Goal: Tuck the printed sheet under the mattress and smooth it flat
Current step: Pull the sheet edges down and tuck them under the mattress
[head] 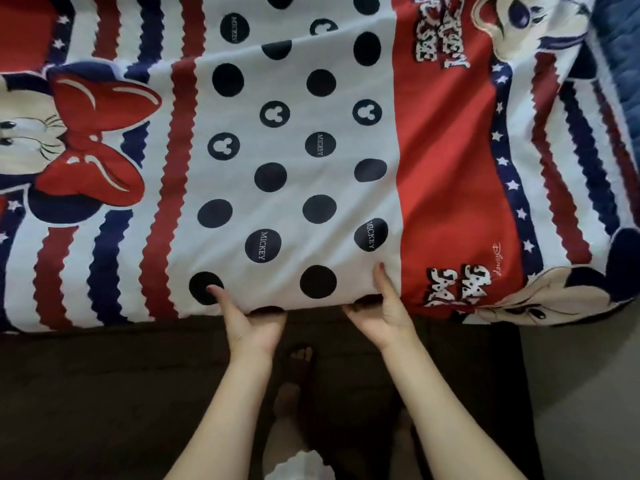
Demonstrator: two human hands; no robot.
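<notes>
The printed sheet (pixel 294 150) lay spread over the bed, its near edge hanging just over the dark bed side (pixel 104 393). The left hand (pixel 249 323) held that edge, thumb on top by a black dot, fingers curled beneath. The right hand (pixel 384 313) gripped the same edge just beside it, thumb up on the white panel next to the red one. Its fingers seemed hooked under the cloth, though shadow hid them. A bare foot (pixel 299 365) showed on the floor between the forearms.

2 bare forearms, red-painted nails on the right hand (pixel 388 306), possibly bare feet (pixel 301 358).
</notes>
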